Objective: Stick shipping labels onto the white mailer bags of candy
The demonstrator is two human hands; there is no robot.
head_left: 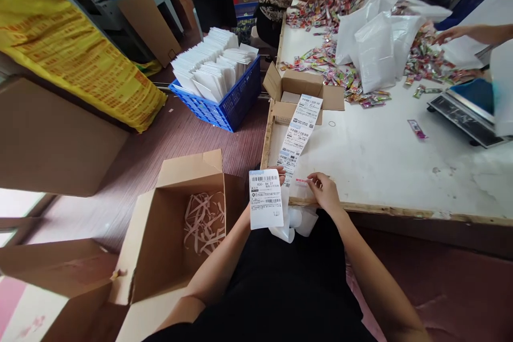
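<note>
White packet (pixel 266 200) tight in left hand (pixel 281 173), palm hidden; blurred strip (pixel 301 180) pinched in right hand (pixel 325 190)

- A small box (pixel 333 99) sits on the worktop's (pixel 380 155) left edge.
- A label strip (pixel 297 136) runs from the small box toward the left hand (pixel 281 175).
- Bags (pixel 377 59) lie farther back, among little packets (pixel 326 13).
- A scale (pixel 467 112) is right of the bags.
- Left of the worktop, a basket (pixel 240 96) holds envelopes (pixel 218 61).
- Nearer, a big box (pixel 162 230) holds paper strips (pixel 205 224).
</note>
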